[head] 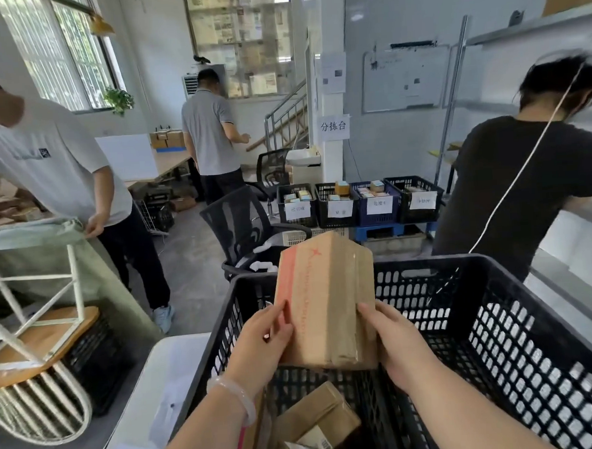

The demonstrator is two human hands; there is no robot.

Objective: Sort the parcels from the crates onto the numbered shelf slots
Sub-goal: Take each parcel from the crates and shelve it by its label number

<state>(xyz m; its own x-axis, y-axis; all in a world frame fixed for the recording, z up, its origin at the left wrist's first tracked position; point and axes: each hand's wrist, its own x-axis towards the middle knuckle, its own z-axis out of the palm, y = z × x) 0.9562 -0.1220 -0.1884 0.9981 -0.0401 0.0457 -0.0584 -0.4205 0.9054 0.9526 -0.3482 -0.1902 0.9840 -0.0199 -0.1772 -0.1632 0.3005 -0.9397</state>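
Head view: left hand (pixel 263 346) and right hand (pixel 397 349), each grip clasped on 1 parcel (pixel 325 291), held upright above the crate (pixel 498 316) at 6 o'clock. Other parcels (pixel 318 419), perhaps 3, lie inside, so sorting looks unfinished.

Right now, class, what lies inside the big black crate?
Brown cardboard parcels lie at the near end of the crate, one barcode-labelled. The held box, left hand and right hand hide part of its floor.

One view only: your head-worn wide-angle camera, facing forward and down. The parcel (pixel 326 298) and black crate (pixel 498 316) show close, lower centre to right; the upper frame looks far off.
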